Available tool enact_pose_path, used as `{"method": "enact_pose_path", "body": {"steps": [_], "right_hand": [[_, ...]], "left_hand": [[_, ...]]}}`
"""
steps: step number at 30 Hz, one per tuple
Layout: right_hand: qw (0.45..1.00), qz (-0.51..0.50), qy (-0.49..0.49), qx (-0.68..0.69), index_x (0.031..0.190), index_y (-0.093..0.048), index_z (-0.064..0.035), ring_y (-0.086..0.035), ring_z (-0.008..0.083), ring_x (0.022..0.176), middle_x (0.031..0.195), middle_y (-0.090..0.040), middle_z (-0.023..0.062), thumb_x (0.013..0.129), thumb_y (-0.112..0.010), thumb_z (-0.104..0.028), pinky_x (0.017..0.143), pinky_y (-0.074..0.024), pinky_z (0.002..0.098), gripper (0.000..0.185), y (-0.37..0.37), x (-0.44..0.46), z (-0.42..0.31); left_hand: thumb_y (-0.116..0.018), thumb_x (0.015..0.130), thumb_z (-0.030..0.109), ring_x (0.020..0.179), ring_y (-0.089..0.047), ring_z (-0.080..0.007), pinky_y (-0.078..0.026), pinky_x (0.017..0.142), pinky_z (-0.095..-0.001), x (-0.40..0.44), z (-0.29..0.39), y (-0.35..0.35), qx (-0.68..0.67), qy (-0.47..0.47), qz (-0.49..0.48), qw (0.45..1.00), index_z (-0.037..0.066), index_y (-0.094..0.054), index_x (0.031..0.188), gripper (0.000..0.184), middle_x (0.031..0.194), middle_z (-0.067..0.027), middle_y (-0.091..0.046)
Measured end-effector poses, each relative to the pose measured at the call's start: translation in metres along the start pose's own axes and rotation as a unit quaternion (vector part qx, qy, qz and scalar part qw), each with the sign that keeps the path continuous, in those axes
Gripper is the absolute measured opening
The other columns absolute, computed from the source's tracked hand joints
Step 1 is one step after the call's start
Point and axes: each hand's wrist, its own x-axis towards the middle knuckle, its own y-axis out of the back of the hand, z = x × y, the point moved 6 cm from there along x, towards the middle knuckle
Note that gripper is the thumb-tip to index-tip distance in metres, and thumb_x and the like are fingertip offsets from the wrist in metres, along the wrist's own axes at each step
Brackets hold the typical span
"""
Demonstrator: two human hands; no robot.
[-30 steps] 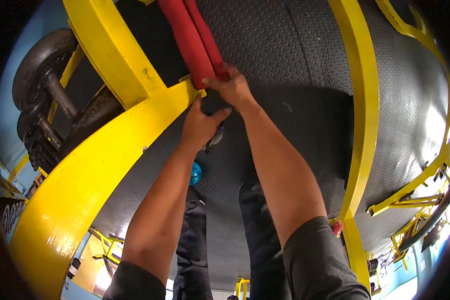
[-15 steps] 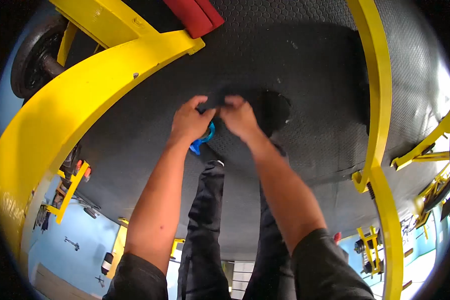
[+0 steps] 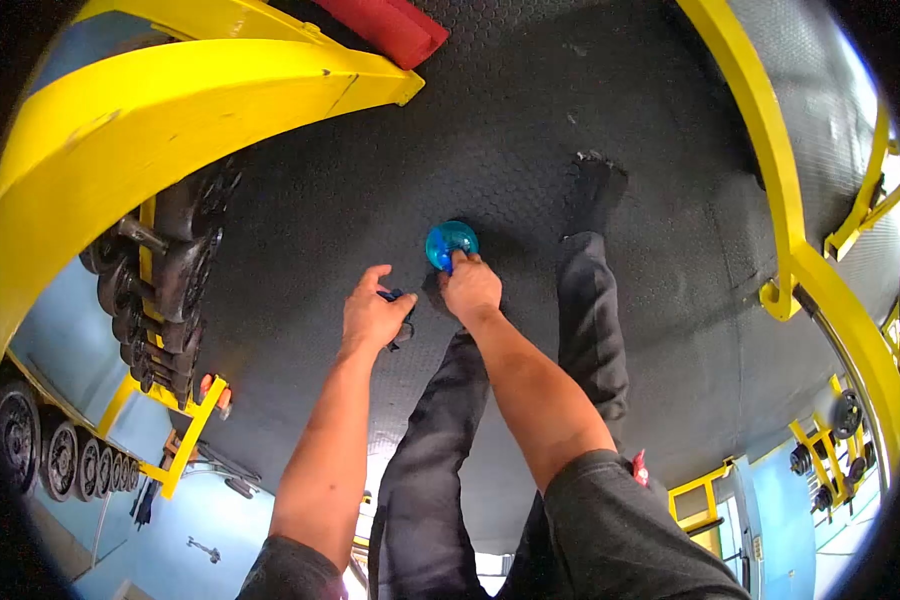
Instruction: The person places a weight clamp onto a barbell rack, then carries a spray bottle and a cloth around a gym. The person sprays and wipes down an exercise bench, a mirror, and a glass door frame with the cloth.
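Note:
A round, see-through blue bottle [image 3: 451, 240], seen nearly end-on, is above the dark floor in front of my legs. My right hand [image 3: 472, 287] is closed on its near side, with fingertips at a darker blue part. To the left, my left hand [image 3: 375, 312] is curled around a small black item [image 3: 400, 298], its index finger partly stretched out. Part of that item hangs below the thumb, and the palm hides the rest, so its kind is unclear. The two hands are apart.
Yellow steel frames curve past on the left [image 3: 200, 95] and right [image 3: 770, 130]. A red pad [image 3: 395, 30] is at the top. Racked dumbbells [image 3: 165, 290] and weight plates [image 3: 60, 450] stand at left. Black textured matting [image 3: 320, 200] covers the floor.
The blue bottle, earlier by my left hand, is now at my right hand. My hands have moved lower and farther apart in view. The camera has shifted, showing more of the dumbbell rack.

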Motion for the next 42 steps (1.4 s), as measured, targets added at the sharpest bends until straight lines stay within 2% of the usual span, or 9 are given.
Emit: {"method": "enact_pose_path", "body": {"steps": [11, 15, 17, 25, 29, 31, 32, 33, 42], "right_hand": [[0.996, 0.056, 0.063, -0.005, 0.107, -0.061, -0.0067, -0.066, 0.0423, 0.090, 0.099, -0.066, 0.0250, 0.081, -0.067, -0.031, 0.080, -0.0536, 0.0494, 0.036, 0.230, -0.215, -0.120], [0.974, -0.123, 0.085, 0.168, 0.114, -0.060, -0.0038, -0.068, 0.0284, 0.083, 0.095, -0.069, 0.0149, 0.078, -0.076, -0.027, 0.070, -0.0533, 0.0386, 0.046, 0.278, -0.271, -0.156], [0.945, -0.244, 0.023, 0.218, 0.111, -0.061, -0.0044, -0.061, 0.0117, 0.069, 0.087, -0.067, 0.0054, 0.078, -0.077, -0.015, 0.054, -0.0478, 0.0264, 0.038, 0.295, -0.310, -0.191], [0.909, -0.417, 0.015, 0.002, 0.108, -0.062, -0.0132, -0.059, 0.0117, 0.076, 0.087, -0.062, -0.0005, 0.084, -0.068, -0.021, 0.060, -0.0470, 0.0298, 0.026, 0.237, -0.424, -0.279], [0.826, -0.530, 0.074, -0.177, 0.104, -0.064, -0.0133, -0.057, 0.0103, 0.078, 0.087, -0.062, -0.0017, 0.088, -0.065, -0.025, 0.068, -0.0455, 0.0299, 0.020, 0.163, -0.491, -0.290], [0.784, -0.564, 0.093, -0.240, 0.110, -0.064, -0.0117, -0.058, 0.0102, 0.081, 0.092, -0.064, -0.0016, 0.089, -0.064, -0.023, 0.072, -0.0455, 0.0283, 0.025, 0.122, -0.510, -0.277], [0.756, -0.594, 0.106, -0.252, 0.114, -0.064, -0.0110, -0.059, 0.0104, 0.084, 0.096, -0.065, -0.0009, 0.089, -0.064, -0.023, 0.075, -0.0456, 0.0278, 0.028, 0.102, -0.536, -0.274], [0.730, -0.620, 0.116, -0.263, 0.117, -0.063, -0.0103, -0.059, 0.0105, 0.086, 0.100, -0.065, -0.0001, 0.089, -0.065, -0.023, 0.077, -0.0456, 0.0273, 0.031, 0.082, -0.559, -0.267], [0.367, -0.692, 0.245, -0.572, 0.147, -0.037, 0.0002, -0.047, 0.0250, 0.127, 0.137, -0.052, 0.0165, 0.081, -0.072, -0.016, 0.110, -0.0335, 0.0355, 0.076, -0.042, -0.739, -0.191]], "left_hand": [[-0.091, 0.058, 0.034, 0.106, -0.064, -0.0336, -0.051, 0.091, -0.0417, -0.230, 0.077, 0.115, -0.113, -0.245, -0.072, 0.960, 0.011, -0.045, 0.140, 0.097, 0.112, -0.0175, -0.065], [-0.093, 0.059, 0.031, 0.114, -0.059, -0.0288, -0.046, 0.097, -0.0407, -0.331, 0.089, 0.145, -0.304, -0.298, -0.127, 0.896, 0.009, -0.018, 0.152, 0.122, 0.115, -0.0167, -0.063], [-0.092, 0.062, 0.026, 0.117, -0.057, -0.0275, -0.044, 0.099, -0.0406, -0.363, 0.083, 0.144, -0.378, -0.304, -0.112, 0.867, 0.011, -0.012, 0.153, 0.122, 0.118, -0.0165, -0.062], [-0.089, 0.071, 0.021, 0.115, -0.055, -0.0231, -0.044, 0.101, -0.0412, -0.470, -0.009, 0.128, -0.713, -0.093, 0.110, 0.686, 0.008, -0.021, 0.145, 0.101, 0.122, -0.0137, -0.055], [-0.085, 0.076, 0.027, 0.125, -0.048, -0.0249, -0.041, 0.104, -0.0412, -0.513, -0.063, 0.082, -0.829, -0.084, 0.251, 0.494, 0.008, -0.018, 0.150, 0.101, 0.132, -0.0192, -0.048], [-0.080, 0.081, 0.027, 0.129, -0.046, -0.0242, -0.039, 0.107, -0.0393, -0.534, -0.092, 0.060, -0.796, -0.055, 0.297, 0.525, 0.013, -0.010, 0.155, 0.103, 0.140, -0.0167, -0.045], [-0.077, 0.084, 0.025, 0.131, -0.044, -0.0230, -0.036, 0.109, -0.0371, -0.545, -0.101, 0.049, -0.833, -0.100, 0.282, 0.466, 0.019, -0.005, 0.157, 0.103, 0.146, -0.0132, -0.041], [-0.074, 0.087, 0.027, 0.130, -0.045, -0.0223, -0.035, 0.110, -0.0359, -0.540, -0.118, 0.019, -0.818, -0.056, 0.315, 0.479, 0.021, -0.009, 0.157, 0.095, 0.145, -0.0109, -0.043], [-0.064, 0.093, 0.040, 0.112, -0.059, -0.0210, -0.049, 0.095, -0.0376, -0.665, -0.193, -0.107, -0.935, -0.010, 0.350, 0.053, 0.012, -0.046, 0.141, 0.059, 0.127, -0.0124, -0.059]]}}
